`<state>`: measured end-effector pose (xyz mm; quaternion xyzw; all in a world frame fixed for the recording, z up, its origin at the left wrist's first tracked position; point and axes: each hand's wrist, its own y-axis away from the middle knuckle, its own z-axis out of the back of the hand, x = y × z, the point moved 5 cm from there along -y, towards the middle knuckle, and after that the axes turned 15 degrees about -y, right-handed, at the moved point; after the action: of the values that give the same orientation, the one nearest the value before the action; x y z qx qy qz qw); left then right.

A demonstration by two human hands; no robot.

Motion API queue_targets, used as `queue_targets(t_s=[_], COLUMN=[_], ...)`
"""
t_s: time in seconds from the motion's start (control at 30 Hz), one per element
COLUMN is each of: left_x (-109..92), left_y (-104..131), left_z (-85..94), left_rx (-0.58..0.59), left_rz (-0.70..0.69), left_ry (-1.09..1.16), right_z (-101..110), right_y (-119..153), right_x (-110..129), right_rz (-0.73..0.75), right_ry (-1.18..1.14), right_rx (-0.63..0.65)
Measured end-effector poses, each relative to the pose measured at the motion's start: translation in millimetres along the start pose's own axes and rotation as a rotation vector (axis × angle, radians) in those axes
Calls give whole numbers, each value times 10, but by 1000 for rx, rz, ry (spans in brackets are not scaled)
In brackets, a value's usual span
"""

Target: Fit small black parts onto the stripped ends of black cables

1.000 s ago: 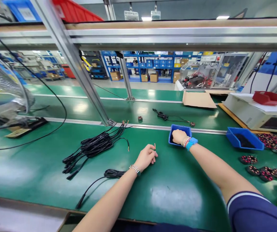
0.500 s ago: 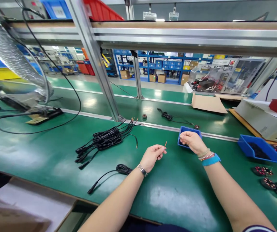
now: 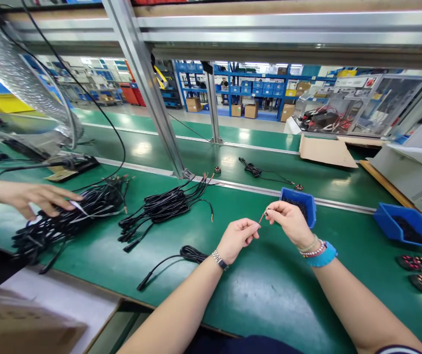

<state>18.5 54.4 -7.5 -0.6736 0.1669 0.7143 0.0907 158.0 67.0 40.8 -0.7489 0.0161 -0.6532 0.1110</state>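
Observation:
My left hand is closed in a pinch, with a thin reddish wire end sticking out past its fingertips. Close by, my right hand pinches a tiny dark piece at the tip of that wire; its exact kind is too small to tell. A coiled black cable lies by my left wrist, partly hidden behind the forearm. Behind my right hand stands a small blue bin holding many small black pieces. A bundle of black cables with bare wire ends rests further left.
At the far left, another person's hand touches a large tied bundle of black cables. A second blue bin and round parts with copper windings sit at the right. A metal post rises from the bench.
My right hand has come out of the blue bin toward my left hand with a tiny dark piece. Another person's hand and a large cable bundle have appeared at the left.

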Motion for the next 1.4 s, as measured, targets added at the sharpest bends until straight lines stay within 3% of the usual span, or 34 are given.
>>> queue_targets(t_s=[0.37,0.63,0.8,0.93,1.1,1.4], left_x=[17,17,1,6,14,19], left_y=[-2,-8,-23,-26,-23,-16], left_z=[-1,9,68,73,65,55], left_rx=[11,-5,-129,-148,-144,-137], left_rz=[-1,-26,-61,-67,-60,-55], left_ry=[0,47,76,90,99,90], right_z=[-50,-144,-56,-30,-44,-82], right_y=[16,46,14,21,47,60], right_x=[14,-153,-158,-133,-84,-79], right_rz=[-19,-110,-89,-26,60,77], right_ry=[40,-12,-124,-287,-207,-151], right_rx=[18,88,-25,-122,-179,-173])
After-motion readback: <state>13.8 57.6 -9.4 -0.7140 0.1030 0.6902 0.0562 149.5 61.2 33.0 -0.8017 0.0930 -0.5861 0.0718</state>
